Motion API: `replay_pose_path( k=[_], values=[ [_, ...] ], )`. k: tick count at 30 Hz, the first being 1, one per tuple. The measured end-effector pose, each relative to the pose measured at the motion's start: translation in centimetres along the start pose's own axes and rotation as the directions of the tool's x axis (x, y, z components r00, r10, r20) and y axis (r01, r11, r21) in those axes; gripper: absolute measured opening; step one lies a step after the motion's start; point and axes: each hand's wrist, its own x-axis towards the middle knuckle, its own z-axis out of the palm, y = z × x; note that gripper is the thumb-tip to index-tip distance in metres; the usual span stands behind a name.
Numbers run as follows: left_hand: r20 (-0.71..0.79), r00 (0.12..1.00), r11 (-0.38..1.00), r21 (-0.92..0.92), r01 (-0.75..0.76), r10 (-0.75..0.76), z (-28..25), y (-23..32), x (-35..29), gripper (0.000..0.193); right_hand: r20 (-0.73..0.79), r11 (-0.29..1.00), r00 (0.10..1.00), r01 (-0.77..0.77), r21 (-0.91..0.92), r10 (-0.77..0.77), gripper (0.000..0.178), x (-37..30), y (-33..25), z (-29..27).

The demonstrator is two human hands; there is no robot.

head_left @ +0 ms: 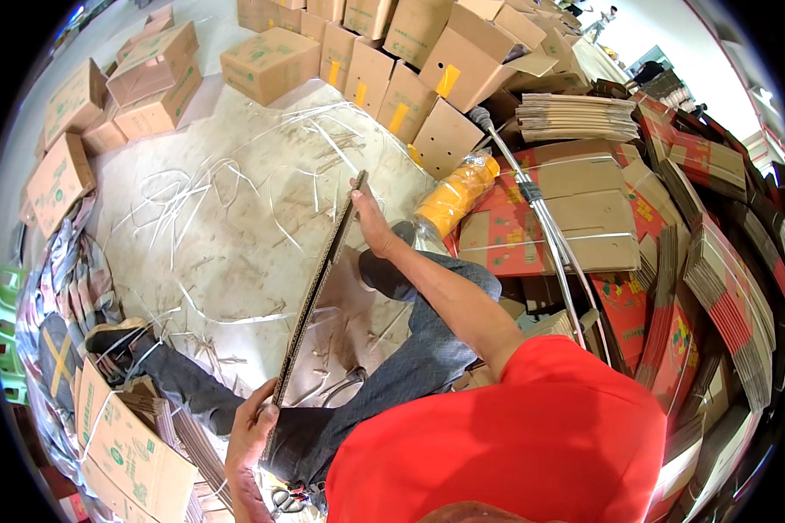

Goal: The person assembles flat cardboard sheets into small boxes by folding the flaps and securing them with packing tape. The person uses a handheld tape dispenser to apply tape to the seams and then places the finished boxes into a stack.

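A flat cardboard sheet, perhaps a folded carton (315,292), stands on edge between my legs, seen almost edge-on as a long dark strip. My left hand (251,431) grips its near end, thumb over the edge. Around the far end my right hand (371,216) is closed, with the arm stretched forward. Loose white plastic straps (192,199) lie tangled on the floor beyond the sheet. A pair of scissors (283,500) lies by my left wrist.
Made-up cartons (270,65) stand at the back, with more at the far left. Tied stacks of flattened cartons (567,209) crowd the right; another stack (135,444) sits at the near left. Metal poles (545,218) lean beside a yellow wrapped roll (458,196). Green stools (7,301) edge the left.
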Motion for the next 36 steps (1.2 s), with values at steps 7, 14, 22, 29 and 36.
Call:
replay_pose_path(
  k=[7,14,22,29,36],
  values=[
    [-0.279,0.941,0.880,0.474,-0.037,0.190,-2.1,2.7,0.0,0.031,-0.003,0.942,0.944,-0.328,-0.070,0.329,0.056,-0.4,-4.4,0.2],
    [-0.261,0.880,0.664,0.743,-0.080,0.397,-2.1,2.6,-1.1,0.029,0.199,0.864,0.846,-0.455,-0.216,0.495,0.042,-1.2,-7.5,0.2],
    [-0.296,0.852,0.519,0.854,0.034,0.432,-2.1,4.8,0.6,0.013,0.362,0.577,0.879,0.127,-0.807,0.311,0.052,1.0,-14.0,-0.3],
    [-0.364,0.718,0.457,0.887,0.071,0.594,-6.3,3.2,3.1,0.020,0.477,0.543,0.813,0.247,-0.802,0.334,0.042,-0.9,-16.9,-0.1],
    [-0.356,0.725,0.387,0.912,0.133,0.590,-7.6,1.6,7.4,0.020,0.385,0.440,0.907,0.281,-0.853,0.168,0.037,-1.4,-12.7,3.4]
  ],
)
